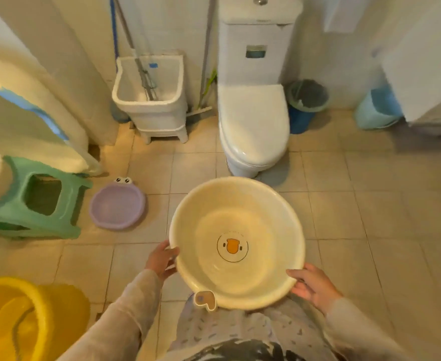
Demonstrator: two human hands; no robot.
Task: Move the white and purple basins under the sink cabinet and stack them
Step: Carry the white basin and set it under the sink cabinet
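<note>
I hold the white basin (253,220) in front of me above the tiled floor, its open side up; a duck face is printed on its bottom and a small brown tab sticks out of its near rim. My left hand (162,259) grips its left rim and my right hand (311,285) grips its near right rim. The smaller purple basin (117,205), with two cartoon eyes on its far rim, rests on the floor to the left, next to a green stool (11,204).
A white toilet (253,118) stands straight ahead, a white mop sink (150,95) to its left. A dark bin (306,102) and a light blue bucket (375,108) stand at the back right. A yellow tub (13,321) lies at the near left.
</note>
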